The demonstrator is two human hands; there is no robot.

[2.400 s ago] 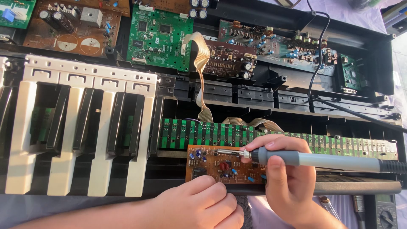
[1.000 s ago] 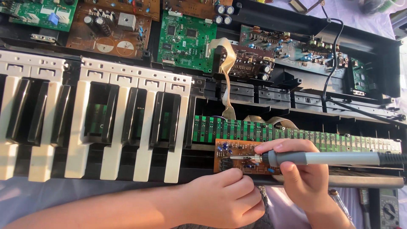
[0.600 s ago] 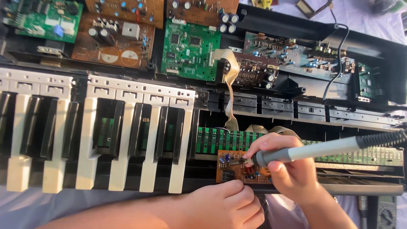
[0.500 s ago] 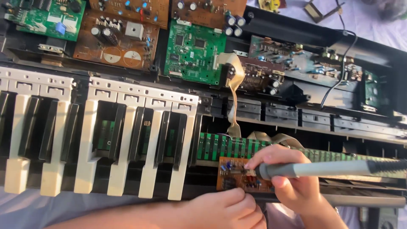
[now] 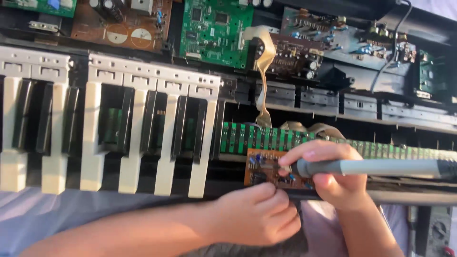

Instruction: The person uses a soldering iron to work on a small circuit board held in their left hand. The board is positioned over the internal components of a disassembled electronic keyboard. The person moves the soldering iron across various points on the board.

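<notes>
The soldering iron is clamped in the right hand, tip on the small brown circuit board pinched underneath by the left hand. Neighbouring parts could easily get scorched if the board slips.

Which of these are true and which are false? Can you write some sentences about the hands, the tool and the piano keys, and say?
1. The right hand holds a grey soldering iron. True.
2. The left hand holds a hammer. False: it rests at the edge of the small brown circuit board.
3. All the piano keys are in place. False: keys are missing on the right.
4. A green circuit board lies above the keys. True.
</notes>
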